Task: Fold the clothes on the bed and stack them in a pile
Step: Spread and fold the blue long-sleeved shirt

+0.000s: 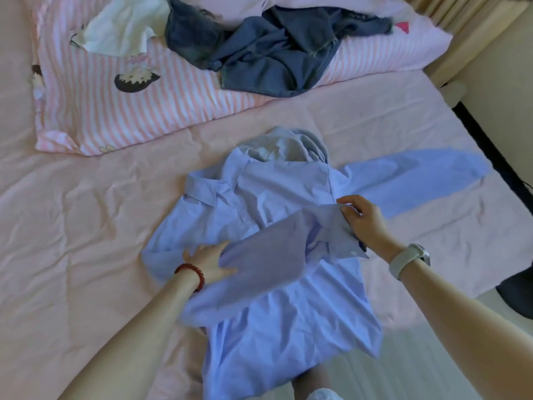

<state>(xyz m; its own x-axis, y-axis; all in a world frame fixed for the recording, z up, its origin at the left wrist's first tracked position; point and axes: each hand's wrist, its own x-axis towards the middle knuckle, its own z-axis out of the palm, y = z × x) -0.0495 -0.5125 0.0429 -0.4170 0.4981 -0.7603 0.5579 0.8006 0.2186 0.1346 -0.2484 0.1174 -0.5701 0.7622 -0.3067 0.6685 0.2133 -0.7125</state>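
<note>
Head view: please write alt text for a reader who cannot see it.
A light blue button-up shirt lies spread on a pink bed sheet; the right hand pinches its cuff, folding one sleeve across the body, while the left hand presses the sleeve near the fold. Behind, dark blue denim clothes and a white garment lie unfolded on a pink striped quilt.

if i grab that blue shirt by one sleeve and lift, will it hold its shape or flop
Probably flops: the blue shirt is thin and wrinkled, and the sleeve held by the right hand already sags between both hands. It looks light. The hem hangs off the bed edge, so it may slide.
</note>
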